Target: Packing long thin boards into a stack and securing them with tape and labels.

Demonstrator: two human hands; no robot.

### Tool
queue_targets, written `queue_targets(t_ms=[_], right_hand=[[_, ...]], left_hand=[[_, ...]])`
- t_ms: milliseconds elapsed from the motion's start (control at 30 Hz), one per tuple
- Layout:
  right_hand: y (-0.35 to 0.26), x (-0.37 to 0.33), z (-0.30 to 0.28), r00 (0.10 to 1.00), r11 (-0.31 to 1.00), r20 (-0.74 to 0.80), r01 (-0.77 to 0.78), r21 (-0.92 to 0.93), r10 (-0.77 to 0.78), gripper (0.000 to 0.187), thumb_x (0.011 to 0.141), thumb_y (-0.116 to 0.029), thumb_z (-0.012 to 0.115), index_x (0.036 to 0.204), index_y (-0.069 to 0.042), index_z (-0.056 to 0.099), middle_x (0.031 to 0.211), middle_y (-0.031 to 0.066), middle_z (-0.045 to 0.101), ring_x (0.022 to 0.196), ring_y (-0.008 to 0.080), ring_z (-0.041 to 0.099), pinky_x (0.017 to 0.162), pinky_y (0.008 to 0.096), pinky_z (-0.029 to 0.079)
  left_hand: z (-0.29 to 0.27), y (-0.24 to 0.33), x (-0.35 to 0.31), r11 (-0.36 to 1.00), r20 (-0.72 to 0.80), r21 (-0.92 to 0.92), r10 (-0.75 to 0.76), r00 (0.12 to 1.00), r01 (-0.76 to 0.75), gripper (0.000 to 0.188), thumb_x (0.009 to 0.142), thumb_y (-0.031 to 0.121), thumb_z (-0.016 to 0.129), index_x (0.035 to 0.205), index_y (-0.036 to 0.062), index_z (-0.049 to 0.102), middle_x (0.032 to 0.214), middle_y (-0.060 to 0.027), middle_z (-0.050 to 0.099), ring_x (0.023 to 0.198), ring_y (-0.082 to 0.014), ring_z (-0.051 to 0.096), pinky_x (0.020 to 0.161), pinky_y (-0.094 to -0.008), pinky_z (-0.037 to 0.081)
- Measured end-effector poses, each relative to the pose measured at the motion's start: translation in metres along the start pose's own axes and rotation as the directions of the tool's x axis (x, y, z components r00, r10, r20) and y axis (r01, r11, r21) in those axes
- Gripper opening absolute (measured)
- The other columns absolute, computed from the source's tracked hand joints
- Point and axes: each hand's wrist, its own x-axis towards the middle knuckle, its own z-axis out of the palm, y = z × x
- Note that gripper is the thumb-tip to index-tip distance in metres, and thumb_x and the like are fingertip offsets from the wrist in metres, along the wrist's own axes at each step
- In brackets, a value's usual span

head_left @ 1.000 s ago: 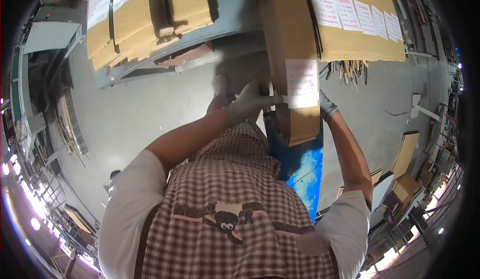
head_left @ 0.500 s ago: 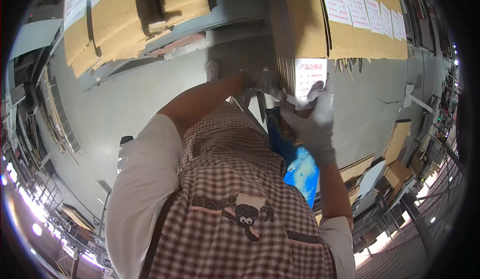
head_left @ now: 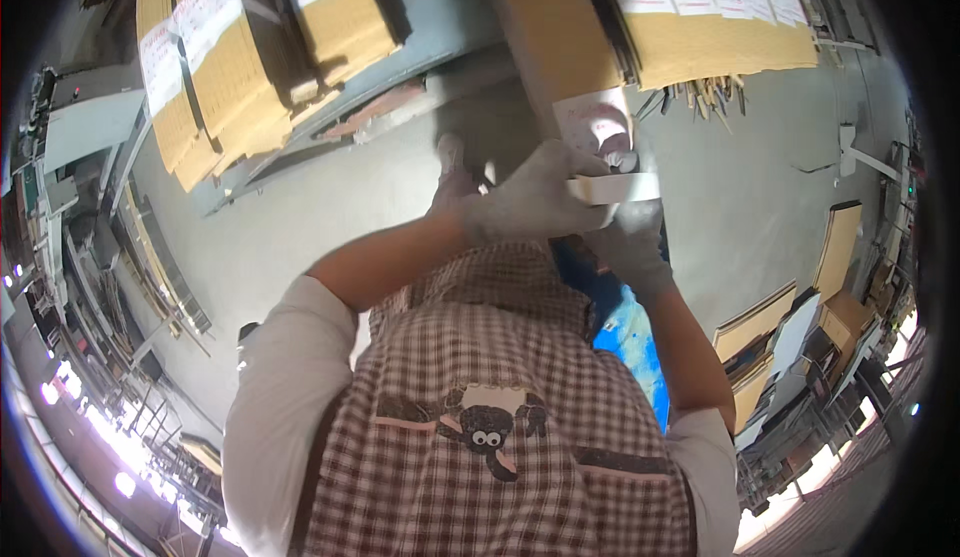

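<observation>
My left hand wears a grey-white glove and reaches in from the left, its fingers closed at the left end of a white paper-like strip. The gloved right hand is closed around the strip's right part from below, with a fingertip showing above it. Just beyond the hands, a white label with red print lies against the near end of a brown cardboard stack. Part of that label is shaded, and the hands cover its lower edge.
More labelled brown stacks stand at the far right and far left. Thin offcuts stick out under the right stack. A blue, pale-stained surface shows beside my right forearm. Panels lean at the right.
My left hand has moved right and nearer, to the white strip. The right hand has drawn back from the label, and the strip is now lifted between both hands. The view has shifted.
</observation>
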Motion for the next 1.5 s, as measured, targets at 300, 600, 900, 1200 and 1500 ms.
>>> queue_targets(t_ms=[300, 600, 900, 1200, 1500], right_hand=[[-0.029, 0.041, -0.084, 0.857, 0.745, 0.514, 0.369, -0.556, -0.041, 0.065, 0.078, -0.036, 0.074, 0.129, -0.001, 0.053, 0.073, 0.0146, 0.064, 0.073, 0.031, 0.065, 0.079, 0.0416, 0.051], [0.02, 0.065, -0.093, 0.828, 0.773, 0.539, 0.442, -0.455, -0.156, 0.017, 0.084, -0.021, 0.06, 0.084, -0.006, 0.068, 0.068, 0.0142, 0.064, 0.066, 0.0306, 0.066, 0.062, 0.0402, 0.052], [0.037, 0.084, -0.056, 0.855, 0.999, 0.518, -0.029, -0.023, 0.037, 0.018, 0.082, -0.009, 0.056, 0.094, -0.001, 0.068, 0.091, 0.0219, 0.067, 0.083, 0.0375, 0.066, 0.072, 0.0422, 0.053], [0.084, 0.031, -0.093, 0.828, 0.931, 0.541, -0.302, 0.207, 0.148, 0.038, 0.097, -0.029, 0.055, 0.111, 0.005, 0.064, 0.089, 0.0145, 0.068, 0.079, 0.0187, 0.065, 0.072, 0.0349, 0.053], [0.043, 0.03, -0.068, 0.717, 0.946, 0.647, -0.052, -0.32, 0.259, 0.062, 0.093, -0.047, 0.054, 0.133, 0.001, 0.049, 0.114, 0.0194, 0.065, 0.1, 0.0319, 0.064, 0.09, 0.0402, 0.047]], left_hand=[[0.044, -0.016, 0.042, 0.683, -0.338, 0.706, 0.554, 0.76, -0.184, 0.054, 0.07, 0.035, 0.08, 0.111, 0.0053, 0.062, 0.109, -0.0117, 0.06, 0.102, -0.0292, 0.057, 0.087, -0.0421, 0.044], [0.039, -0.038, 0.033, 0.665, -0.359, 0.737, 0.531, 0.768, -0.115, 0.089, 0.053, 0.031, 0.089, 0.128, 0.0095, 0.044, 0.13, -0.0125, 0.045, 0.114, -0.0336, 0.047, 0.095, -0.0464, 0.04], [0.022, -0.046, 0.008, 0.901, -0.707, -0.433, -0.343, 0.618, 0.005, 0.049, 0.078, 0.027, 0.078, 0.116, 0.004, 0.057, 0.116, -0.0139, 0.059, 0.116, -0.0255, 0.053, 0.096, -0.0452, 0.041], [0.033, -0.027, -0.016, 0.94, -0.504, -0.317, -0.28, 0.817, 0.126, 0.042, 0.094, 0.04, 0.055, 0.109, 0.0008, 0.056, 0.088, -0.0083, 0.062, 0.078, -0.0186, 0.063, 0.068, -0.0288, 0.05], [0.06, -0.057, 0.03, 0.898, -0.526, -0.406, -0.381, 0.761, 0.169, 0.108, 0.082, 0.056, 0.064, 0.148, -0.0081, 0.007, 0.133, -0.0265, 0.049, 0.129, -0.0343, 0.046, 0.108, -0.0409, 0.035]])
